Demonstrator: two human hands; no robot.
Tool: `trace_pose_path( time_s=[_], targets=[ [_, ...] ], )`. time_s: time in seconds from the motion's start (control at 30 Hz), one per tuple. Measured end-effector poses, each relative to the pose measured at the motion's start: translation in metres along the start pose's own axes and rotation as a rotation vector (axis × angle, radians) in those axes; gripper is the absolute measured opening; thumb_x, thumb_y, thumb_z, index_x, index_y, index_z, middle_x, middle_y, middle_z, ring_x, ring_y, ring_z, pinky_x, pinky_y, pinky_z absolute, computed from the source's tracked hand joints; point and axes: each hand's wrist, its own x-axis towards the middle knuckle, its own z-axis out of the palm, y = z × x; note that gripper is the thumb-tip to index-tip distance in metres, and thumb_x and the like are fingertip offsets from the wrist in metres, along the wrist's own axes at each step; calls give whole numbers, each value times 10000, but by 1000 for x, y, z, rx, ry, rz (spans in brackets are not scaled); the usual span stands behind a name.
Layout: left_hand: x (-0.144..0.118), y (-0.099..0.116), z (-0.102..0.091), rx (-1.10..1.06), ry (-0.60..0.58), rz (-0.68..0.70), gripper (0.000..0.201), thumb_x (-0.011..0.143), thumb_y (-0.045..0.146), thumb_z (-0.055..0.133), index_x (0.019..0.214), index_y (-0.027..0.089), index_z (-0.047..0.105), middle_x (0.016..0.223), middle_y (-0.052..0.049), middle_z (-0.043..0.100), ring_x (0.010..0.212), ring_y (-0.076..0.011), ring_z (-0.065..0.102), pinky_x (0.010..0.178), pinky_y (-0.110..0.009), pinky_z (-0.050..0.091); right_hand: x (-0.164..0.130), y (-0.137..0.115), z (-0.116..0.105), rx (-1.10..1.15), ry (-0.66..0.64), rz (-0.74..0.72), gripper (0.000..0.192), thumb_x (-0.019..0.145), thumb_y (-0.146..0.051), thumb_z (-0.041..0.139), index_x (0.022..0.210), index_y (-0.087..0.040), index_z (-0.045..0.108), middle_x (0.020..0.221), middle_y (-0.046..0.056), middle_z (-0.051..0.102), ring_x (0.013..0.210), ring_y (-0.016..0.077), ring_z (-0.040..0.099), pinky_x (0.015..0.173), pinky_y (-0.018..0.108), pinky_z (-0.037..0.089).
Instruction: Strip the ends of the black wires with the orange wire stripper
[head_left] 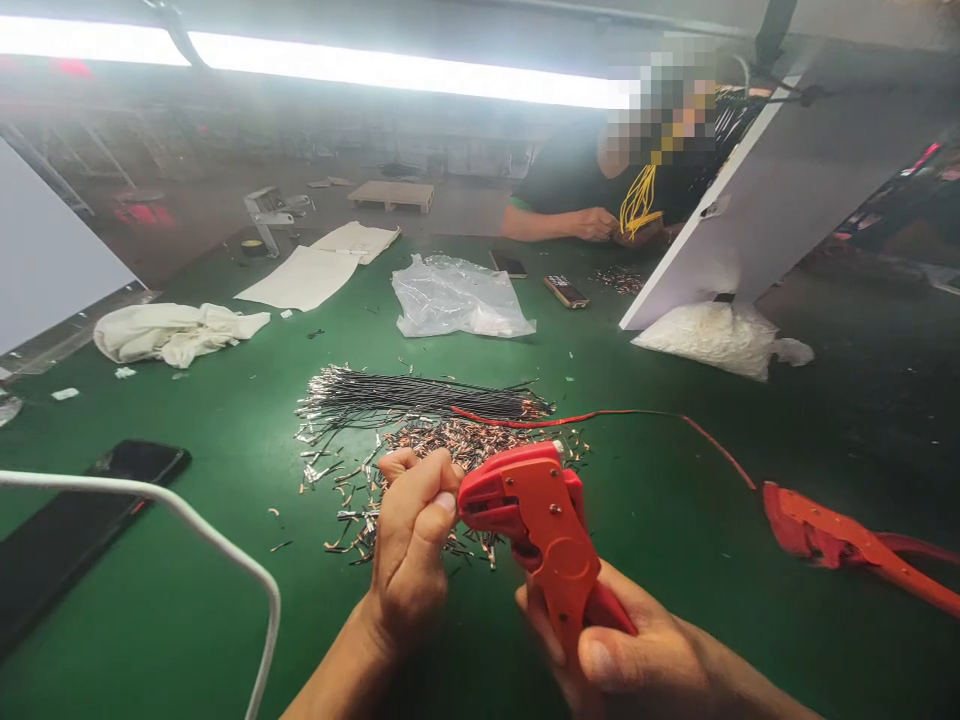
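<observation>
Far left, a black phone [75,555]. Left hand [416,530] curled, fingers pressed together, at the stripper's [551,520] nose; whether it grips anything, I can't tell. Beyond: black wires [420,393], scraps [469,440]. Right hand [645,650] wrapped round the red stripper's handles. Far right, another red tool [832,530].

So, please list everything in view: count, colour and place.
Tools: two, red, centre and right edge
Wires: many, black, centre
Scraps: many, mixed, centre
Strip: one, red, centre right
Flat bag: one, translucent, behind wires
Filled bag: one, white, right
Boards: two, white, left and right
Cloth: one, white, left
Papers: some, cream, far left
Likely phones: three, dark, far centre and left
Cable: one, white, near left
Stand: one, grey, far left
Pallet: one, tan, background
Table: one, green, beneath
Lamp: one, white, overhead
Coworker: one, dark top, opposite
Thin wires: several, yellow, by coworker
Left hand: one, bare, at tool nose
Right hand: one, bare, gripping tool
</observation>
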Motion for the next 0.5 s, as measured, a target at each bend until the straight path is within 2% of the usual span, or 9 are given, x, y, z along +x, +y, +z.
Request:
trace_pose_path(
  time_s=[0.13,0.27,0.4,0.5],
  targets=[
    [-1,0,0,24,-3,-9,246,893,293,314,665,227,379,654,-10,423,696,-213,366,780,-404,259,-1,-1,0,-30,-14,3,445,789,-566,649,744,-143,517,578,-39,411,493,72,377,447,188,295],
    [-2,-2,-1,46,-8,-2,257,910,314,318,683,230,406,670,-16,452,722,-219,365,780,-403,261,-3,1,0,-14,63,14,446,782,-574,662,806,-159,503,602,-41,414,507,79,369,463,200,299],
    [-2,-2,-1,51,-21,8,264,913,316,327,678,226,404,657,-8,419,692,-207,343,781,-401,264,-4,2,0,-18,92,2,441,780,-565,675,727,-170,485,563,-51,388,484,69,330,449,194,282],
    [-2,0,1,14,6,-32,286,918,331,343,663,223,411,635,3,396,672,-195,356,782,-395,286,-4,3,1,79,114,-24,399,798,-522,665,745,-158,510,563,-41,427,461,65,363,434,180,291]
  ],
)
